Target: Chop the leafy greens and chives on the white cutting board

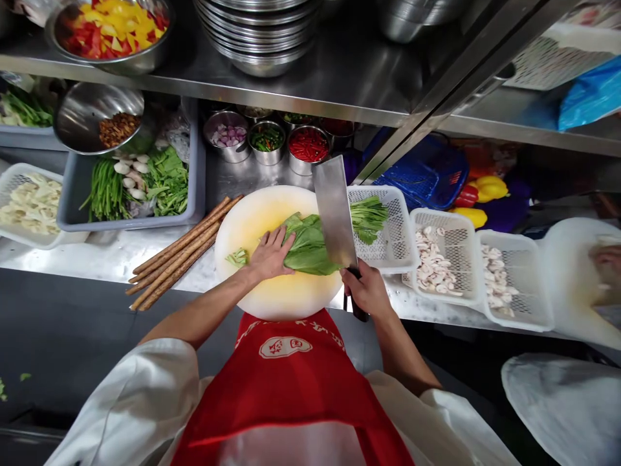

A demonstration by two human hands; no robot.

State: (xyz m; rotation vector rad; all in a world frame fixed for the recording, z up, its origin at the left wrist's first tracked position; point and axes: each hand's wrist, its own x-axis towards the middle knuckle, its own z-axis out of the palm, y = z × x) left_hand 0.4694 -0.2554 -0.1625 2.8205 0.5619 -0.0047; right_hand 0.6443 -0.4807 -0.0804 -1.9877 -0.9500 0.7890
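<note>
On a round white cutting board [252, 213] lies a bunch of leafy greens [310, 246]. My left hand [272, 254] rests on the left end of the greens, palm down with its fingers apart. A cleaver [334, 210] is upright at the right part of the leaves, its handle gripped in my right hand [367, 288] by the board's right edge. Small cut stem pieces [237, 257] sit left of my left hand. More greens [369, 219] lie in a white basket [395, 259] just right of the blade.
Brown sticks [182, 255] lie left of the board. Behind it stand metal cups of chillies [309, 145] and a grey bin [194, 188] of vegetables. Overhead runs a steel shelf [359, 97]. Baskets of sliced mushrooms [436, 262] and another person's hand [609, 259] are at the right.
</note>
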